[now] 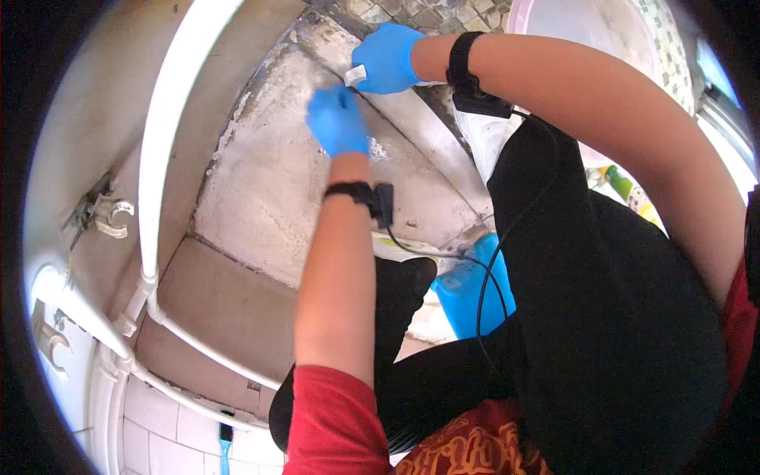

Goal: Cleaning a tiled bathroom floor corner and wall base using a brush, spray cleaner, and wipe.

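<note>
My left hand (pixel 338 119), in a blue glove and blurred, is low over the stained floor tile (pixel 267 160), near a patch of white residue (pixel 376 148). What its fingers hold, if anything, is hidden. Just above and to the right, my right hand (pixel 387 58), also blue-gloved, is closed around a small white object (pixel 355 76) whose end sticks out towards the left hand. It is over the seam beside a narrow tile strip (pixel 409 119). Dark grime lines the tile edges.
White pipes (pixel 163 124) run along the wall at left, with broken pipe clips (pixel 113 215) beside them. A blue bucket (pixel 475 291) stands between my legs. At top right is a pale plastic basin (pixel 588 35); a green bottle (pixel 620 183) lies by my knee. A blue-handled brush (pixel 225 442) is at lower left.
</note>
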Demonstrator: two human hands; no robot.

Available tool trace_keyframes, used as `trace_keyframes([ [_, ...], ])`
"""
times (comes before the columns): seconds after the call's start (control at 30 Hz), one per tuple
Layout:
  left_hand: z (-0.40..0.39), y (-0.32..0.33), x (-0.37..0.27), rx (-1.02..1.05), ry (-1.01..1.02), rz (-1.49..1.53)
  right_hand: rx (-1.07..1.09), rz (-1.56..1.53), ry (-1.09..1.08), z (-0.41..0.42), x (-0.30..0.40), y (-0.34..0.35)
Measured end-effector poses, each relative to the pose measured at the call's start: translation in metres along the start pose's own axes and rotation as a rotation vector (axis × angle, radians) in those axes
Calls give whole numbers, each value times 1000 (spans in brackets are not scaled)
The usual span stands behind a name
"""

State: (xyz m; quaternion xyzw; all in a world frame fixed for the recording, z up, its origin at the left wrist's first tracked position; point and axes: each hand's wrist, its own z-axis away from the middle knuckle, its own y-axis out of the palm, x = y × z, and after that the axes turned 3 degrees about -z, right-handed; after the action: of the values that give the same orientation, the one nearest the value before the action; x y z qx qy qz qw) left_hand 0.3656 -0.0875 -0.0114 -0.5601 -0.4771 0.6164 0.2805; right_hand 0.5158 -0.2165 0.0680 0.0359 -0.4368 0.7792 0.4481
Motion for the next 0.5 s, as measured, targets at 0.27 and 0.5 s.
trace_keyframes([
  [0.27, -13, -7, 1, 19, -99, 66, -16, 39, -5, -7, -1, 0],
  [0.5, -10, -7, 3, 66, 98, -56, 1, 95, -48, -1, -1, 1],
])
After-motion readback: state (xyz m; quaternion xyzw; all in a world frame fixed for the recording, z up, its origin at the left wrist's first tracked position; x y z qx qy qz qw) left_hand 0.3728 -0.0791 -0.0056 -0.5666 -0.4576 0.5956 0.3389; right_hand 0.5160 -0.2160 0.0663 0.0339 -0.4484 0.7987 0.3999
